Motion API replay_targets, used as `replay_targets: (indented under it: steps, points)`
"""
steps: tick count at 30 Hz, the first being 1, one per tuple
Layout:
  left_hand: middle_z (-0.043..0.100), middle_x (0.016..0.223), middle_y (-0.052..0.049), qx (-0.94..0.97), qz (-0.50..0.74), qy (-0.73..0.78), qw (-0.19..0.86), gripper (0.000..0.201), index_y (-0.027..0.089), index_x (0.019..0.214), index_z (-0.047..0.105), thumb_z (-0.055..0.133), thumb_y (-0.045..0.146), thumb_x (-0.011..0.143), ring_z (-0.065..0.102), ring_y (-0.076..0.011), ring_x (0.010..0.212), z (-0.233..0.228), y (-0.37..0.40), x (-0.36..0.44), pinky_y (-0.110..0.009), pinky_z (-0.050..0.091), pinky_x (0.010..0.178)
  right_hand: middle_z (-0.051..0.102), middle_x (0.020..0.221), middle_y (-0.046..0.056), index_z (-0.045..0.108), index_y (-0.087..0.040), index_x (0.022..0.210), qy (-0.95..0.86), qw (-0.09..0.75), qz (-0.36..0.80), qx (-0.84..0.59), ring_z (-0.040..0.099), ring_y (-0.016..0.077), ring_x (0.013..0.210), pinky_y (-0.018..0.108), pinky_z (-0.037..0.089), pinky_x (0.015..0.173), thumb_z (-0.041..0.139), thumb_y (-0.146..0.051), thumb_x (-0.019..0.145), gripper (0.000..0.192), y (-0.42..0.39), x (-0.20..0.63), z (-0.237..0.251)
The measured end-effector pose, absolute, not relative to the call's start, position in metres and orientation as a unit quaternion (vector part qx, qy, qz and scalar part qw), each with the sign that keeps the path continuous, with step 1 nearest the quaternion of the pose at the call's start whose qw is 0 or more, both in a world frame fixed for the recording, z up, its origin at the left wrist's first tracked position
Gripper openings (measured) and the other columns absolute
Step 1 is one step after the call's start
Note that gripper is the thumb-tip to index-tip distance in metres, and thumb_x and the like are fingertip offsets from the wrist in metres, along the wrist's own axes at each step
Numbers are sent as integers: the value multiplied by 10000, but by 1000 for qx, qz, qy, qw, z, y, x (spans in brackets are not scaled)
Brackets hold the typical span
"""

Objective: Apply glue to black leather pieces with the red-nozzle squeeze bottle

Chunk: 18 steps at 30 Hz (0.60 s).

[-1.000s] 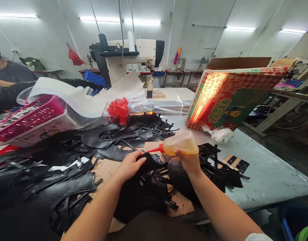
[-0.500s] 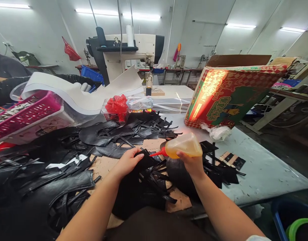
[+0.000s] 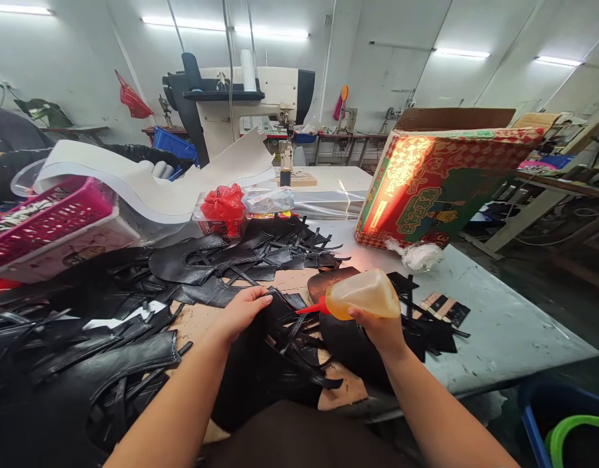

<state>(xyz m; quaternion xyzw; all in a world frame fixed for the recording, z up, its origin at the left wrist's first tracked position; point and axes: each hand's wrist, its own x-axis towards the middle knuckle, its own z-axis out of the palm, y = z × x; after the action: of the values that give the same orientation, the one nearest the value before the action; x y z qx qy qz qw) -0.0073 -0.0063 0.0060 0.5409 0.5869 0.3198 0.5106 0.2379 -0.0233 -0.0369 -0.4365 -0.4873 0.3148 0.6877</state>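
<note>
We hold a soft amber squeeze bottle [image 3: 362, 294] tipped on its side, its red nozzle [image 3: 313, 307] pointing left toward the black leather piece [image 3: 280, 325] that lies in front of us on the worktop [image 3: 514, 325]. Our right hand [image 3: 383, 329] wraps the bottle from below, fingers closed around its wide end. Our left hand [image 3: 243, 311] presses down on the near edge of that strappy black piece, fingers curled over it and gripping it; the nozzle tip hangs just beside those fingers, above the straps. The piece rests on a brown cardboard sheet [image 3: 202, 322] that shows between the cut parts.

Just beyond the bottle lies a dark rounded leather part [image 3: 329, 281], and to the right of it a few small black and tan strips [image 3: 440, 309] sit on the grey surface. More black cut pieces [image 3: 241, 257] are heaped behind our hands, and a larger pile [image 3: 75, 364] spreads to our left. Further back stand a red plastic bag [image 3: 224, 203] beside a clear bag [image 3: 269, 200], a pink basket [image 3: 46, 221] on the left under a curved white sheet [image 3: 148, 185], and a red-and-green printed carton [image 3: 440, 188] on the right with a white wad [image 3: 419, 257] at its foot. A sewing machine [image 3: 251, 104] stands well behind.
</note>
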Motion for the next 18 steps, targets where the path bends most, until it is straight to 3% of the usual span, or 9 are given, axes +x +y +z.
replay_targets:
  steps: [8, 12, 15, 18]
  points:
    - [677, 748, -40, 616, 254, 606, 434, 249, 181, 749, 586, 463, 393, 704, 620, -202, 712, -6, -2, -13, -332, 481, 700, 672, 801, 50, 641, -219, 879, -480, 704, 289, -436, 644, 253, 724, 382, 562, 640, 860, -400, 470, 498, -26, 250, -47]
    - [649, 1142, -128, 670, 202, 638, 321, 321, 172, 981, 624, 510, 292, 706, 557, -280, 1098, -11, -9, -20, -409, 370, 971, 662, 775, 42, 628, -205, 847, -447, 730, 294, -426, 632, 231, 723, 377, 545, 682, 811, -426, 563, 404, -26, 261, -60]
    - [520, 1324, -195, 693, 162, 663, 232, 482, 128, 1184, 548, 531, 260, 720, 434, -325, 1248, -6, -30, -33, -459, 262, 1046, 644, 755, 7, 617, -211, 853, -372, 783, 304, -395, 612, 188, 657, 298, 525, 551, 795, -441, 578, 401, -28, 271, -60]
    - [556, 1248, -275, 697, 17, 704, 134, 632, 43, 1287, 458, 570, 336, 738, 500, -396, 1171, 3, -59, -49, -501, 339, 969, 614, 722, -28, 613, -227, 811, -262, 818, 357, -367, 552, 137, 526, 211, 421, 369, 815, -487, 500, 453, -35, 287, -51]
